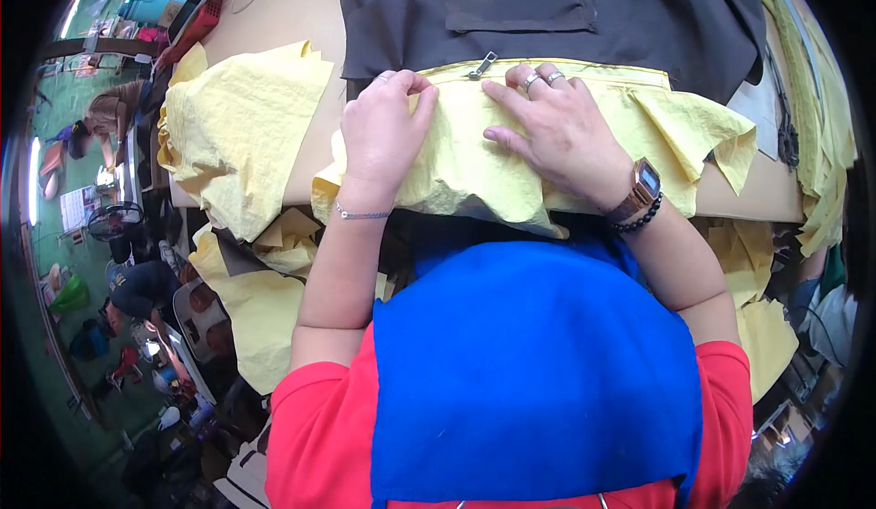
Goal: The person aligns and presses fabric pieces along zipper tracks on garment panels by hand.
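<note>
Yellow fabric [456, 162] lies along the near edge of the table, overlapping dark brown fabric [547, 25] behind it. A zipper pull [483, 65] rests at the top edge of the yellow piece, between my two hands. My left hand [383, 125] pinches the yellow fabric's upper left edge between thumb and fingers. On the right, my right hand [558, 130] lies on the yellow fabric with its fingers apart, fingertips near the zipper seam. Rings and a wristwatch [644, 182] are on the right hand and wrist.
Stacked yellow pieces [246, 130] lie at the table's left. More yellow fabric [812, 116] hangs at the right edge, near a black cord [786, 125]. A blue bottle [151, 7] stands at the upper left. Other people [141, 288] are at the far left.
</note>
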The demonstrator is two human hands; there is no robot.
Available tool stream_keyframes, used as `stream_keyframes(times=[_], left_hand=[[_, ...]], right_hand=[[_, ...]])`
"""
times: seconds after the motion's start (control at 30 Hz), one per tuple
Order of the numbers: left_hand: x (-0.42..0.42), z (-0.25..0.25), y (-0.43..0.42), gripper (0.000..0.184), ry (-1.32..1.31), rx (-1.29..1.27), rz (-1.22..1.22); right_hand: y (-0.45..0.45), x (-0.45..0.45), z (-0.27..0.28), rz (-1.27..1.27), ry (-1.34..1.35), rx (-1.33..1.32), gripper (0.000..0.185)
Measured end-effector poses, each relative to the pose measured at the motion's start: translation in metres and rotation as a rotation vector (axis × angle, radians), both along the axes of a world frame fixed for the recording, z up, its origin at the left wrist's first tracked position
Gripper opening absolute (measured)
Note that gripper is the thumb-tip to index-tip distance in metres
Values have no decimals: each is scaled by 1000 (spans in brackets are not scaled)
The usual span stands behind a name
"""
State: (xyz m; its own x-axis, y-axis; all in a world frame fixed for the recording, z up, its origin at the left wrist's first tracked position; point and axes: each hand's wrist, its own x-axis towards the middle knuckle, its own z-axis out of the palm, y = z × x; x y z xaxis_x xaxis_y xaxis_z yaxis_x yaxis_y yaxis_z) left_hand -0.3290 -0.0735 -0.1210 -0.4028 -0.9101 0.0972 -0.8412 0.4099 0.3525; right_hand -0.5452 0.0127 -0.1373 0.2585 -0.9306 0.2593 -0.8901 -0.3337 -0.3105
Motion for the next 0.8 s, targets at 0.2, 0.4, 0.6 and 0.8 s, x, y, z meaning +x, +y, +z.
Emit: stream_keyframes(times=[0.2, 0.4, 0.6, 0.8], left_hand=[[-2, 0, 5, 15, -120, -164, -46], [22, -1, 12, 10, -125, -354, -111], [37, 8, 6, 13, 42, -129, -69], [36, 13, -8, 18, 229, 181, 102]], right_hand=[[-11, 27, 3, 64, 6, 31, 52], [-10, 32, -8, 58, -5, -11, 55], [-12, 33, -6, 53, 10, -17, 54], [-12, 33, -5, 59, 53, -10, 56]])
